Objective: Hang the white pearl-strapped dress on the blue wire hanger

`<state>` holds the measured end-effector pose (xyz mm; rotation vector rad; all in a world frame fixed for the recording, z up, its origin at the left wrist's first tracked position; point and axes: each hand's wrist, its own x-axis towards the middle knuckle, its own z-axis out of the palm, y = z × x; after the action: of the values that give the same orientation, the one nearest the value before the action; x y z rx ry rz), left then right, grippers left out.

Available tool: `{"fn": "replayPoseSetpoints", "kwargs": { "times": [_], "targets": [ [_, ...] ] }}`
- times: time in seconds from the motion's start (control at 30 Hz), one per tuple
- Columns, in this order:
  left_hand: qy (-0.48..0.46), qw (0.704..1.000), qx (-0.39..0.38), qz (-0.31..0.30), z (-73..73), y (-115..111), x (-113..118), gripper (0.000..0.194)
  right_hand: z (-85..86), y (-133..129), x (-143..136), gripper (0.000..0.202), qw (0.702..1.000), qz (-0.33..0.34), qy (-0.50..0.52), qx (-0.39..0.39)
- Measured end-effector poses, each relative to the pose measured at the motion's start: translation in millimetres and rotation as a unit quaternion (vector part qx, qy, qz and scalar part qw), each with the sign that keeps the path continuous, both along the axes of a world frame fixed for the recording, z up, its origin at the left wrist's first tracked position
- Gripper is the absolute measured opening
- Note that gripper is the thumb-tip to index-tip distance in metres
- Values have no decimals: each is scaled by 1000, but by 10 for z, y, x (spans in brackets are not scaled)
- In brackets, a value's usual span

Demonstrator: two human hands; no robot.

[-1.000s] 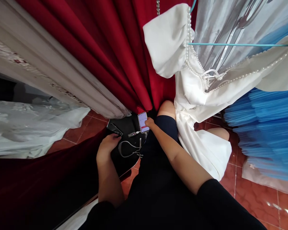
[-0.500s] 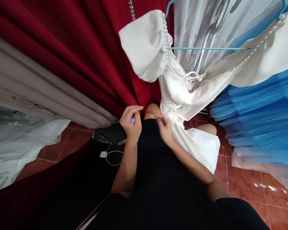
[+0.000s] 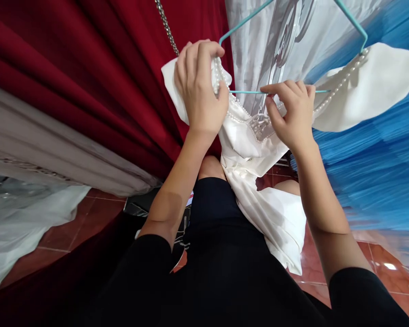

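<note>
Gripping white dress [image 3: 259, 150] sleeve: left hand [image 3: 199, 88] | right hand [image 3: 291, 113] pinching hanger [image 3: 313, 91] | no writing

No text, label, brand, number or sign can be read anywhere, neither on the white dress [image 3: 259, 145], its hanger [image 3: 293, 91], nor on the fabrics hanging around it.

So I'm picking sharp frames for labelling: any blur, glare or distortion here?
Head view: the blue pleated skirt smears at the right edge; glare spots dot the floor tiles; wide-angle bending stretches the red curtain; both hands and the white dress stay sharp.
</note>
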<state>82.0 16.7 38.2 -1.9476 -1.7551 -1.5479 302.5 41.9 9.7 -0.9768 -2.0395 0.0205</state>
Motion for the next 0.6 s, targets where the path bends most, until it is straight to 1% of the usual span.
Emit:
{"fn": "replayPoseSetpoints", "kwargs": {
  "times": [0.03, 0.1, 0.17, 0.2, 0.27, 0.33, 0.37, 0.4, 0.43, 0.47, 0.5, 0.53, 0.57, 0.6],
  "targets": [
    [-10, 1000, -3, -18, 18, 27, -9, 27, -31, -22, 28, 42, 1000, -9, 2, 7],
    [-28, 997, 36, -67, 55, 91, -118, 36, -68, -71, 90, 45, 999, -25, -14, 18],
    [-26, 990, 105, -94, 71, 174, -355, 42, -71, -104, 149, 50, 998, -32, -43, 20],
    [-20, 986, 136, -91, 58, 214, -508, 43, -65, -114, 169, 51, 998, -32, -54, 19],
    [-21, 986, 154, -53, -34, 261, -817, 39, -47, -132, 177, 52, 997, -27, -64, 19],
    [-82, 985, 153, 1, -223, 230, -1024, 32, -33, -167, 137, 47, 998, -16, -58, 21],
    [-120, 981, 152, 16, -344, 180, -1054, 28, -30, -193, 103, 43, 998, -12, -52, 22],
    [-155, 978, 141, 22, -469, 108, -1028, 24, -29, -221, 62, 41, 999, -9, -47, 20],
    [-191, 973, 127, 14, -587, 17, -947, 20, -29, -251, 18, 39, 999, -9, -44, 18],
    [-213, 970, 119, -7, -684, -88, -819, 16, -31, -279, -24, 39, 999, -9, -42, 13],
    [-221, 968, 116, -16, -750, -198, -656, 16, -32, -304, -63, 40, 999, -9, -42, 8],
    [-201, 973, 111, -21, -778, -305, -473, 16, -35, -325, -94, 41, 999, -10, -43, 4],
    [-168, 978, 115, -37, -766, -400, -287, 15, -37, -342, -117, 42, 999, -13, -44, 3],
    [-125, 982, 124, -62, -720, -474, -111, 14, -40, -356, -132, 42, 999, -19, -43, 4]
  ]
}}
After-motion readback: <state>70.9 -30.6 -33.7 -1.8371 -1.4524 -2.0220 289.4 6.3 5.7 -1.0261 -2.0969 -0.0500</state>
